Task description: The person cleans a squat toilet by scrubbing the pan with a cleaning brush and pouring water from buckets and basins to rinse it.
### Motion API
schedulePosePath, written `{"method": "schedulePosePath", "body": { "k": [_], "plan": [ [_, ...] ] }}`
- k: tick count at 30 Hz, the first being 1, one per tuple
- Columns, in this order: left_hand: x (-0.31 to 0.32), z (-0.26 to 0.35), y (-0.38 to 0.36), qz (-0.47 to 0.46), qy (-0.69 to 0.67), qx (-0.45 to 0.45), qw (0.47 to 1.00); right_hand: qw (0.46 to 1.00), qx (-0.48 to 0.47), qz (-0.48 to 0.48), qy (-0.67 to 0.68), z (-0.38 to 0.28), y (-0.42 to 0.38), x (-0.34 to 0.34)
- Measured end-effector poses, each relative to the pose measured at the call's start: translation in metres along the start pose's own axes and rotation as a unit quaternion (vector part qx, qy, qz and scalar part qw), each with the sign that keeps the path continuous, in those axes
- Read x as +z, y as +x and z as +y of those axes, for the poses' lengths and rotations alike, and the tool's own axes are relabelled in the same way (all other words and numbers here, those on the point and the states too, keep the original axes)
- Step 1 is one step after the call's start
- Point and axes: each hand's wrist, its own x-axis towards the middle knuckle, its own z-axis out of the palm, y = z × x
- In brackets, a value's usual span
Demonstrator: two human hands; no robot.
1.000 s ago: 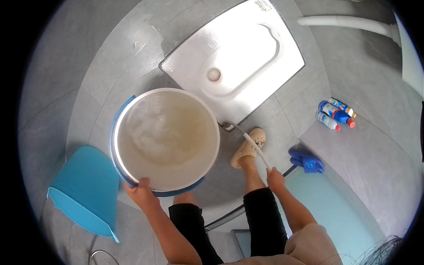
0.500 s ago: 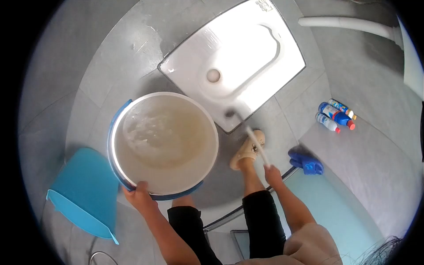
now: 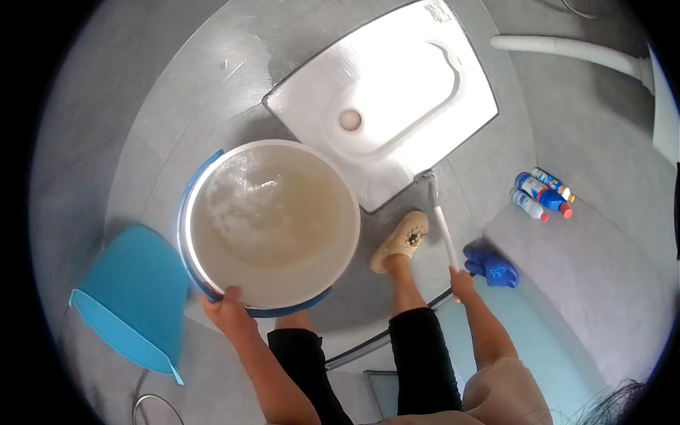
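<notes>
My left hand (image 3: pixel 232 313) is closed on the rim of a large white bucket (image 3: pixel 333 269), where its blue handle (image 3: pixel 297 307) runs around the outside. Cloudy water with pale foam fills the lower part of the bucket. In my right hand (image 3: pixel 462 283) is the end of a long white-handled brush (image 3: pixel 445 230), my fingers wrapped round it. Its small greyish head (image 3: pixel 425 176) lies at the near right edge of the white squat toilet (image 3: pixel 304 99). The bucket overlaps the toilet's left corner in this view.
A turquoise bin (image 3: pixel 134 290) lies tipped on its side at the left. Several cleaning bottles (image 3: pixel 542 191) and a pair of blue slippers (image 3: pixel 492 265) are at the right. My foot in a beige clog (image 3: pixel 400 241) stands between bucket and brush. A white pipe (image 3: pixel 567 48) runs along the upper right.
My right hand and the brush have swung right, the brush head going from the toilet's near corner along its edge. My left hand stays on the bucket rim; the view has shifted slightly.
</notes>
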Motion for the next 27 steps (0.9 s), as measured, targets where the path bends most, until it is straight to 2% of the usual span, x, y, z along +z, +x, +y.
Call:
{"method": "schedulePosePath", "body": {
  "k": [1,2,4,5,6,7,8,9,10,11,13,14,15,17,18,20,21,23,24,26,27],
  "plan": [
    [0.000,0.001,-0.001,0.000,-0.002,-0.008,1.000,0.992,0.103,0.008,0.075,-0.015,-0.005,-0.013],
    [0.001,0.001,-0.001,-0.005,-0.002,-0.016,1.000,0.991,0.105,0.006,0.078,-0.034,-0.001,-0.031],
    [0.000,-0.002,-0.004,-0.011,-0.009,-0.010,1.000,0.925,0.229,-0.166,0.254,-0.073,0.025,-0.080],
    [0.002,-0.001,-0.004,-0.019,-0.020,-0.002,1.000,0.943,0.182,-0.143,0.238,-0.078,0.029,-0.092],
    [0.003,0.002,-0.005,-0.021,-0.021,0.000,1.000,0.943,0.182,-0.141,0.241,-0.058,0.025,-0.075],
    [0.004,0.004,-0.005,-0.018,-0.002,0.000,1.000,0.993,0.029,-0.048,0.106,-0.021,0.017,-0.043],
    [0.006,0.005,-0.006,-0.013,0.017,-0.001,1.000,0.990,-0.126,0.048,-0.036,0.018,0.017,-0.008],
    [0.008,0.007,-0.007,-0.012,0.016,-0.001,1.000,0.997,-0.067,0.043,-0.009,0.046,0.020,0.025],
    [0.011,0.009,-0.010,-0.018,0.000,0.013,1.000,0.997,-0.065,0.040,-0.008,0.031,0.015,0.009],
    [0.012,0.011,-0.012,-0.025,-0.015,0.027,0.999,0.997,-0.017,-0.037,0.063,-0.006,0.012,-0.029],
    [0.014,0.011,-0.014,-0.024,-0.003,0.018,1.000,0.989,-0.111,-0.088,0.029,-0.058,0.031,-0.085],
    [0.013,0.012,-0.013,-0.024,0.010,0.009,1.000,0.990,-0.110,-0.088,0.030,-0.059,0.028,-0.082],
    [0.010,0.009,-0.013,-0.027,0.009,0.008,1.000,0.990,-0.031,-0.123,0.068,-0.058,0.019,-0.078],
    [0.008,0.000,-0.006,-0.032,0.020,0.030,0.999,0.998,0.021,-0.047,0.024,-0.001,0.014,0.001],
    [0.010,0.000,-0.005,-0.028,0.018,0.031,0.999,0.997,-0.056,-0.030,0.036,0.011,0.004,0.007],
    [0.010,0.003,-0.010,-0.036,0.026,0.044,0.998,0.986,0.053,-0.130,0.087,-0.022,0.004,-0.024],
    [0.012,0.002,-0.013,-0.036,0.028,0.044,0.998,0.986,0.053,-0.131,0.088,-0.043,0.016,-0.043],
    [0.015,0.003,-0.019,-0.026,0.050,0.062,0.996,0.916,0.162,-0.166,0.328,-0.078,0.037,-0.067],
    [0.015,0.004,-0.023,-0.025,0.050,0.061,0.997,0.916,0.162,-0.166,0.327,-0.080,0.030,-0.062],
    [0.021,0.005,-0.030,-0.037,0.147,0.078,0.985,0.915,0.183,-0.146,0.329,-0.078,0.014,-0.048],
    [0.027,0.010,-0.035,-0.054,0.116,0.118,0.985,0.902,0.206,-0.163,0.342,-0.068,0.003,-0.037]
  ]
}}
